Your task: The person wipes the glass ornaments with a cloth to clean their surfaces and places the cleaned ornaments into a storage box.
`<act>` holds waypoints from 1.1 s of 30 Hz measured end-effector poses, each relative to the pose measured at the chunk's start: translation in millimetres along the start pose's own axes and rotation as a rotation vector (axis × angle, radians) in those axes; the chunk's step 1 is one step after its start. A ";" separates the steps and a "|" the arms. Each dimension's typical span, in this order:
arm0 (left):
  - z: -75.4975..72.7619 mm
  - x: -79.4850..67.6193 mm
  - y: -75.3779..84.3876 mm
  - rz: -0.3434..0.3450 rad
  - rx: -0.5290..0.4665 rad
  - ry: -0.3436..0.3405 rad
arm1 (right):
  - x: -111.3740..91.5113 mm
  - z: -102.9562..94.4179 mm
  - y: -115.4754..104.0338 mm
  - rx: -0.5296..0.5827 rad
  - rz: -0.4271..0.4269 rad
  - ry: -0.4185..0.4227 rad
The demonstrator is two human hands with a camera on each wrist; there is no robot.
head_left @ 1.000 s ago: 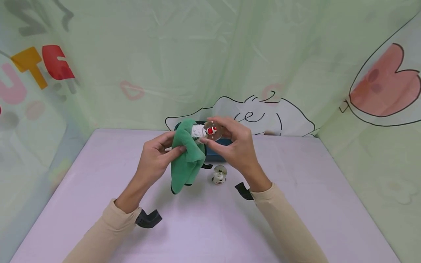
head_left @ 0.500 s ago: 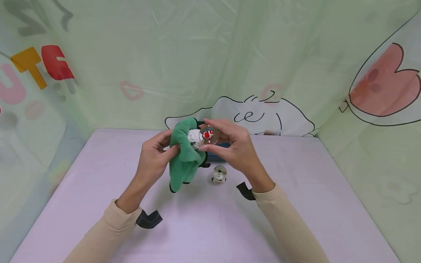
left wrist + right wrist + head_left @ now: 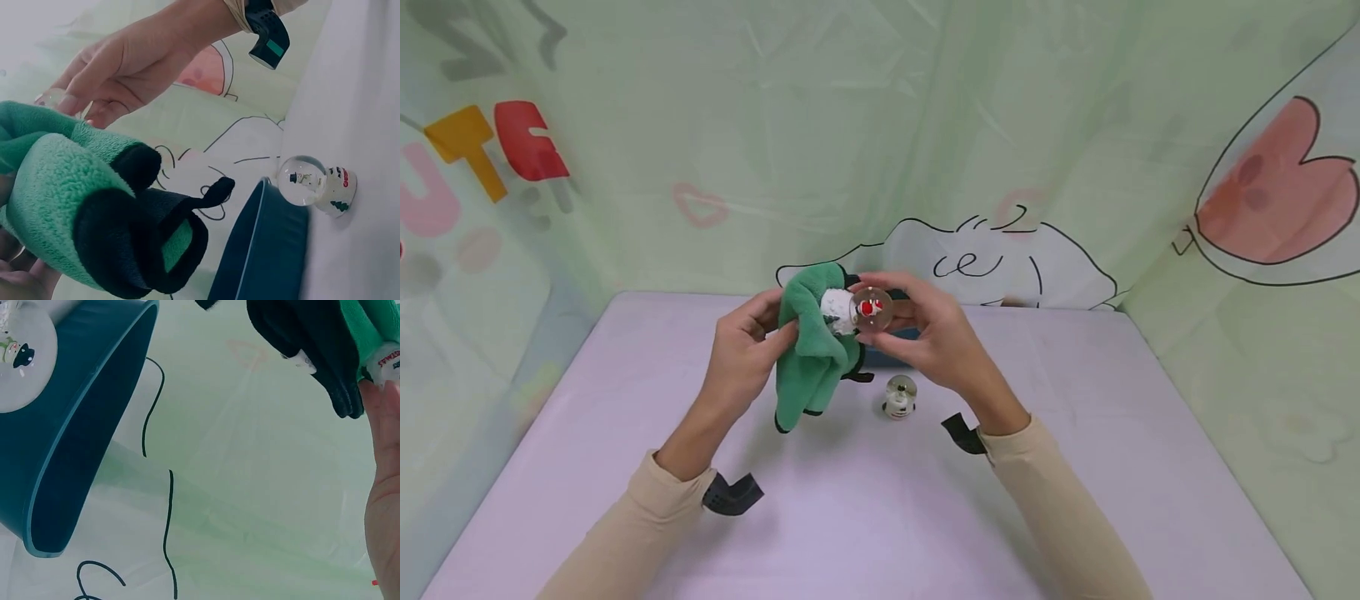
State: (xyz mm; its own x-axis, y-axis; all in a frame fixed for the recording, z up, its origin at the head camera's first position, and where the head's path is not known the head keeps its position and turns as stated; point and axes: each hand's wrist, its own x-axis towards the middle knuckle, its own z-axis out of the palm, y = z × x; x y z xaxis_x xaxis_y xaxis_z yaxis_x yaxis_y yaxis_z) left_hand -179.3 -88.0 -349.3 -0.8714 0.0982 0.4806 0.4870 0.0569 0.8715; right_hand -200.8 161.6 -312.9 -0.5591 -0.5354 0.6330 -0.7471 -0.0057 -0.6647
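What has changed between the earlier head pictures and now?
The green fluffy cloth, the left hand holding it, and the clear round snow globe in the right hand shifted slightly toward the person's left. Nothing was newly gripped or released. The white-based standing snow globe and dark-blue plastic container stayed put.

Upright snow globe (image 3: 900,397) near a blue bin (image 3: 280,247); lavender tabletop (image 3: 857,517) — pale green backdrop (image 3: 842,125) with pink heart (image 3: 1273,196).

Curtained-off booth, looks like a recording setup. Pale green printed sheeting (image 3: 820,150) on back and both sides, with cartoon letters (image 3: 520,142) and a big pink heart (image 3: 1273,196). Pale tabletop (image 3: 865,517) inside, black mounts (image 3: 732,495) at both wrists. Can't tell the room beyond.
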 end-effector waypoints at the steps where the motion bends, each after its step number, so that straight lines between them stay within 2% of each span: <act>1: -0.8 0.1 -0.2 -0.004 -0.002 -0.015 | -0.3 -0.6 0.0 -0.005 0.005 0.009; 9: -7.0 -1.4 -0.8 -0.059 0.003 -0.147 | -1.2 -6.2 1.1 -0.189 -0.006 0.048; 15: -13.1 -2.6 -4.1 -0.035 0.033 -0.225 | -0.4 -7.5 1.9 -0.171 -0.013 0.044; 21: -20.9 -5.2 -9.1 -0.033 0.071 -0.243 | 0.1 -9.4 7.7 -0.172 0.000 0.007; 33: -37.3 -12.9 -15.0 -0.075 0.089 -0.252 | 5.9 -13.2 24.8 -0.316 0.075 -0.075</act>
State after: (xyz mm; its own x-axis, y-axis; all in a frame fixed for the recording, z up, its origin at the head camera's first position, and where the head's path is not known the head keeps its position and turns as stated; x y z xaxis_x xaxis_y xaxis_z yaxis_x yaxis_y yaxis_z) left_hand -177.5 -127.2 -364.9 -0.8688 0.3338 0.3656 0.4342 0.1591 0.8866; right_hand -227.4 169.5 -320.5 -0.5972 -0.5851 0.5486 -0.7862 0.2919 -0.5446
